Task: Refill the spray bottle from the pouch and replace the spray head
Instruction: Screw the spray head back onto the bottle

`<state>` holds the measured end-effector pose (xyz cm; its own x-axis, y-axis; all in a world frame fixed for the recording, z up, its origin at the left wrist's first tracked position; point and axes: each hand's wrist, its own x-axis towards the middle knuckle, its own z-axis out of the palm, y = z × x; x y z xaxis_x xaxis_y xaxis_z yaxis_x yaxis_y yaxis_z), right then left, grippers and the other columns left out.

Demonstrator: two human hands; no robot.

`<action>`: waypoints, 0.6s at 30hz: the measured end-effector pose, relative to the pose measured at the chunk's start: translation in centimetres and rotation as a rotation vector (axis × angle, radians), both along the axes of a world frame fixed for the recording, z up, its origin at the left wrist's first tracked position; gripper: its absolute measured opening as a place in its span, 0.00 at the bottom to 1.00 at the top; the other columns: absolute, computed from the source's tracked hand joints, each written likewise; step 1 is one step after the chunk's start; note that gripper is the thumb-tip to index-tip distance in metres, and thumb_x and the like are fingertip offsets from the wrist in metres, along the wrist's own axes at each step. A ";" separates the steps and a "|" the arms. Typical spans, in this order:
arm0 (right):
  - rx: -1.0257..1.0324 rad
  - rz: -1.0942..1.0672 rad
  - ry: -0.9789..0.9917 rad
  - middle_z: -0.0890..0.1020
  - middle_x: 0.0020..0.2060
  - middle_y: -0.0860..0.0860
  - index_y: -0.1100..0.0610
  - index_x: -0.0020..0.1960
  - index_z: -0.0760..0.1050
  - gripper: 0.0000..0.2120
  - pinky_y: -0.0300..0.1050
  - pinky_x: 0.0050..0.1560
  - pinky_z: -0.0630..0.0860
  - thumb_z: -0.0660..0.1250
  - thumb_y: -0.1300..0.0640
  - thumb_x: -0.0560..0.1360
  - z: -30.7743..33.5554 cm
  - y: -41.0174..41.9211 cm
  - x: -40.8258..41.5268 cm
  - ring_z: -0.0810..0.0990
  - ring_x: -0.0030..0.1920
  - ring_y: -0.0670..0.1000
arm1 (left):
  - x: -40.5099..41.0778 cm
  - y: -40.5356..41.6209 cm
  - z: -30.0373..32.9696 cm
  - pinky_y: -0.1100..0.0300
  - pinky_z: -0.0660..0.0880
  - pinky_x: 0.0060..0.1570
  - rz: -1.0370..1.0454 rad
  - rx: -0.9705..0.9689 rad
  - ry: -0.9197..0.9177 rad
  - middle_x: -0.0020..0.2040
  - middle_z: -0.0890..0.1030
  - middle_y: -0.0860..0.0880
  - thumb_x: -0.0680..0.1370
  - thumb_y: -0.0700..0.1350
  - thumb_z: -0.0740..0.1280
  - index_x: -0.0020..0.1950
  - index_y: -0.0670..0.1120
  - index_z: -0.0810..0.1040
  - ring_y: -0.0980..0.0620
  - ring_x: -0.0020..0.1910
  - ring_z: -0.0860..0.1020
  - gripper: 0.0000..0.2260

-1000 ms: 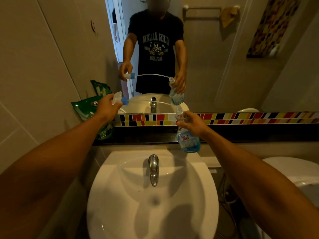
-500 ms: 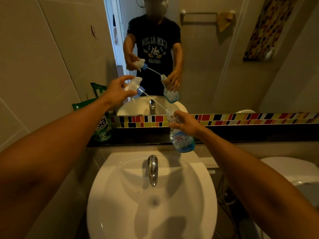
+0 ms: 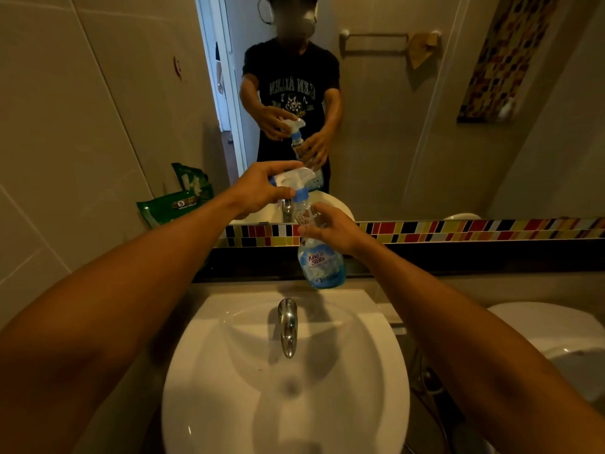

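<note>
My right hand (image 3: 337, 229) grips the neck of a clear spray bottle (image 3: 322, 265) with a blue label and blue liquid low in it, held upright above the back rim of the sink. My left hand (image 3: 262, 188) holds the white and blue spray head (image 3: 291, 180), which sits on top of the bottle's neck with its blue collar at the mouth. The dip tube is hidden inside the bottle. A green pouch (image 3: 173, 204) leans against the tiled wall on the ledge at the left.
A white sink (image 3: 203, 371) with a chrome tap (image 3: 287, 326) lies below my hands. A mirror (image 3: 409, 132) above a coloured tile strip (image 3: 458, 229) shows a person holding the bottle. A white toilet (image 3: 556, 342) is at the right.
My left hand moved right from the pouch side, carrying the spray head, and lowered its tube into the bottle. The head now sits on the neck. The view tilted up slightly.
</note>
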<state>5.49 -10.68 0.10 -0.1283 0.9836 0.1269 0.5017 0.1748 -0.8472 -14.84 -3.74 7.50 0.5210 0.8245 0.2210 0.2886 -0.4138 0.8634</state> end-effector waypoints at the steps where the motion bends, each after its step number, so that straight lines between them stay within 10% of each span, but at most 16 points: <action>1: 0.001 -0.001 0.010 0.81 0.53 0.47 0.54 0.68 0.73 0.20 0.40 0.48 0.78 0.73 0.53 0.79 -0.1 0.0 -0.1 0.81 0.50 0.44 | 0.0 -0.1 -0.1 0.61 0.81 0.48 -0.003 -0.004 -0.003 0.66 0.78 0.49 0.75 0.36 0.74 0.72 0.52 0.76 0.52 0.58 0.79 0.27; 10: -0.078 0.045 0.198 0.86 0.54 0.55 0.53 0.62 0.77 0.15 0.52 0.53 0.85 0.74 0.55 0.77 0.3 -0.3 -0.4 0.86 0.53 0.55 | 0.2 -0.9 0.0 0.66 0.78 0.39 -0.017 -0.005 -0.020 0.59 0.78 0.52 0.77 0.35 0.71 0.73 0.52 0.74 0.56 0.46 0.78 0.26; 18: -0.052 0.019 0.209 0.85 0.55 0.53 0.55 0.67 0.76 0.20 0.45 0.49 0.84 0.75 0.53 0.77 0.8 0.2 -1.1 0.86 0.53 0.52 | 1.4 -1.5 -1.3 0.71 0.77 0.46 0.104 0.161 -0.137 0.63 0.78 0.50 0.72 0.40 0.78 0.71 0.50 0.76 0.59 0.55 0.77 0.28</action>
<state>4.35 -10.44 0.93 -0.1230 0.9872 0.1018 0.3113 0.1358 -0.9406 -13.45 -5.25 6.21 0.3909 0.8206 0.4169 0.2217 -0.5235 0.8227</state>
